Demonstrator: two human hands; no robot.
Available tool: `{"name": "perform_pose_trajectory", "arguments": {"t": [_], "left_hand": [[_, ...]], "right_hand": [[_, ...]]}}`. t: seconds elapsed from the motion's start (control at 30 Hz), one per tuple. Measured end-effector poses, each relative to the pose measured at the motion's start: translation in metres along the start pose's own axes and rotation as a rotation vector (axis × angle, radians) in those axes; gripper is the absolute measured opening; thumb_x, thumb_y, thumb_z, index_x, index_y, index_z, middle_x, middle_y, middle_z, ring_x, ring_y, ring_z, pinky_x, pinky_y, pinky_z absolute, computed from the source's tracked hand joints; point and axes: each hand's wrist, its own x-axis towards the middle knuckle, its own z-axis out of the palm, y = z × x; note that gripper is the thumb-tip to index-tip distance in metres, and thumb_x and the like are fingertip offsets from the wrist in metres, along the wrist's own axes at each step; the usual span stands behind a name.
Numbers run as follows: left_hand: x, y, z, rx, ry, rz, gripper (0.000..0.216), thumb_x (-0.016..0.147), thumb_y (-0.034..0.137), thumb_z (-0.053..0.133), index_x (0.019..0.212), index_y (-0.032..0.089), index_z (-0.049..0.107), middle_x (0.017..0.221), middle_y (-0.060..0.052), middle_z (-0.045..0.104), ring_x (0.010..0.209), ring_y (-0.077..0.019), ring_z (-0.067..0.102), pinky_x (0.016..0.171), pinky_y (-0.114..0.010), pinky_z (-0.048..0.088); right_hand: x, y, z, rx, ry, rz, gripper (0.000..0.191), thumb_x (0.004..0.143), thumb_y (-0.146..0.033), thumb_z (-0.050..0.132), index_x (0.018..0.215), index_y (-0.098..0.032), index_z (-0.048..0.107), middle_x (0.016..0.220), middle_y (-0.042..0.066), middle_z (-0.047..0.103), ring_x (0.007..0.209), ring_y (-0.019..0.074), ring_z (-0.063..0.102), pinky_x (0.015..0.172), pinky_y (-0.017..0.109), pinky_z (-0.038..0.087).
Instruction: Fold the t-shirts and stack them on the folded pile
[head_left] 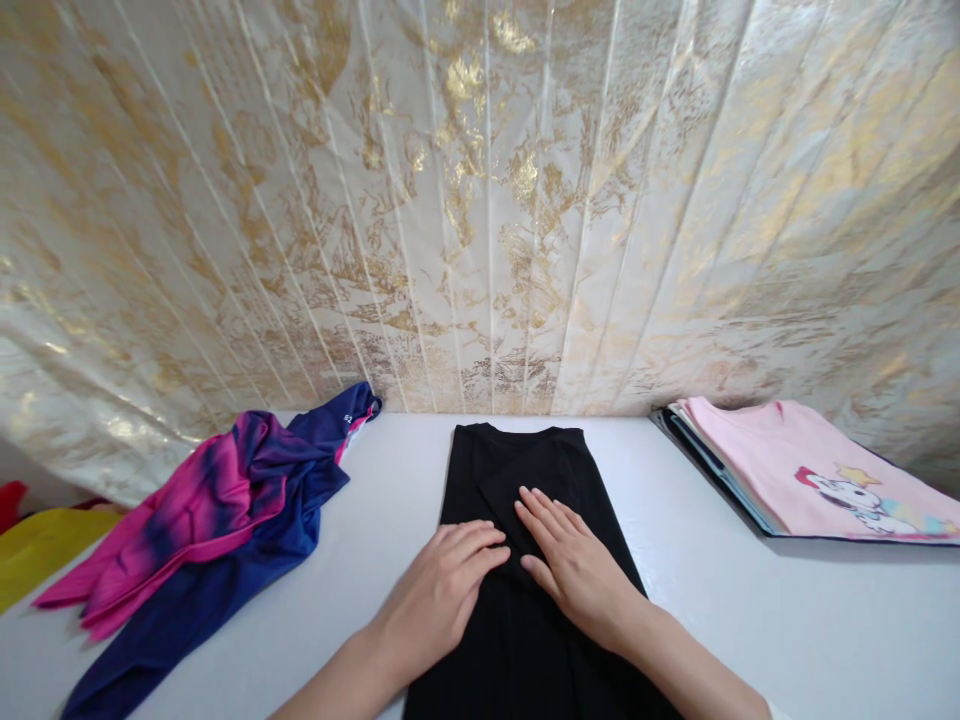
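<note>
A black garment (517,470), folded into a long narrow strip, lies on the white table (390,500) in front of me, its neckline toward the wall. My left hand (442,585) rests flat on its middle with the fingers stretched out and pointing right. My right hand (566,560) lies flat beside it on the same cloth, fingers extended toward the upper left. The fingertips of both hands nearly meet. Neither hand grips the fabric.
A crumpled pink and navy sports shirt (217,520) lies to the left. Yellow cloth (37,545) shows at the far left edge. A stack of folded shirts (810,475), pink cartoon print on top, sits at the right. A gold-patterned curtain (480,200) hangs behind the table.
</note>
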Motion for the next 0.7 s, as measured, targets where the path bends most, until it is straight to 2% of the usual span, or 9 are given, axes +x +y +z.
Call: {"name": "perform_pose_trajectory", "arguments": {"t": [0.2,0.43,0.57,0.7], "left_hand": [[-0.006,0.005,-0.003,0.042,-0.091,0.038,0.056,0.080,-0.003,0.040,0.128,0.023,0.053,0.139,-0.005,0.050,0.130,-0.0209,0.042,0.104,-0.042,0.038],[-0.015,0.020,-0.005,0.026,-0.154,0.087,0.049,0.087,0.006,0.044,0.133,0.023,0.049,0.139,-0.005,0.050,0.133,-0.0213,0.039,0.105,-0.040,0.036],[-0.026,0.028,0.001,0.032,-0.202,0.139,0.050,0.088,0.015,0.050,0.137,0.020,0.044,0.144,-0.009,0.043,0.131,-0.0247,0.042,0.103,-0.041,0.039],[-0.034,0.036,0.005,0.056,-0.189,0.130,0.052,0.087,0.015,0.051,0.138,0.022,0.042,0.144,-0.007,0.042,0.131,-0.0249,0.042,0.104,-0.040,0.038]], "right_hand": [[0.000,0.002,-0.002,-0.006,-0.017,-0.002,0.052,0.092,-0.031,0.048,0.141,-0.017,0.041,0.149,0.011,0.034,0.139,0.0252,0.029,0.111,0.046,0.033],[0.002,-0.002,-0.014,0.121,0.012,0.048,0.045,0.095,-0.028,0.038,0.140,-0.018,0.043,0.146,0.010,0.042,0.137,0.0225,0.034,0.110,0.045,0.035],[0.012,-0.016,-0.013,0.115,0.012,0.042,0.049,0.093,-0.025,0.040,0.141,-0.017,0.041,0.148,0.011,0.038,0.138,0.0236,0.032,0.110,0.047,0.034],[0.021,-0.026,-0.007,0.027,-0.041,0.063,0.055,0.090,-0.035,0.049,0.142,-0.017,0.040,0.151,0.013,0.031,0.139,0.0278,0.028,0.110,0.048,0.032]]}}
